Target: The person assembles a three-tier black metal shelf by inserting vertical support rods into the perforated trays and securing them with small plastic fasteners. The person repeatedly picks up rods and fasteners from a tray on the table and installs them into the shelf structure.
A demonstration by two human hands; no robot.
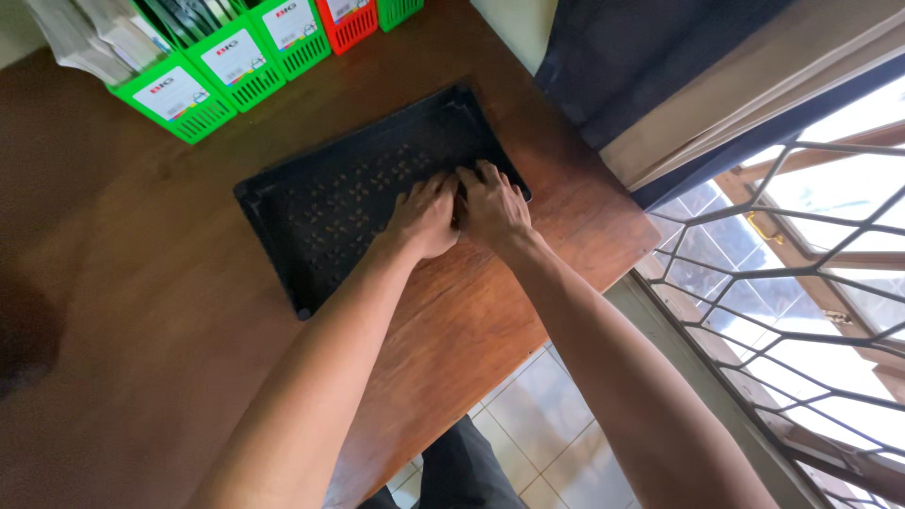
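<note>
Black perforated tray (pixel 330 203) flat on wooden tabletop (pixel 132 311), near green file boxes (pixel 203 80). Left hand (pixel 424 219), right hand (pixel 492 209) side by side, pressing inside; nothing visibly gripped. Next: steady two-handed control.

Brown wooden table (pixel 141 311), pale tiled floor (pixel 537 405), bright window with metal grille (pixel 801 283), dark curtain (pixel 641 57)

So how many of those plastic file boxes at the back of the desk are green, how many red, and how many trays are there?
Green file boxes: 4
Red file boxes: 1
Black trays: 1, with the left hand and right hand resting in it
Total: 6 things on the desk
</note>
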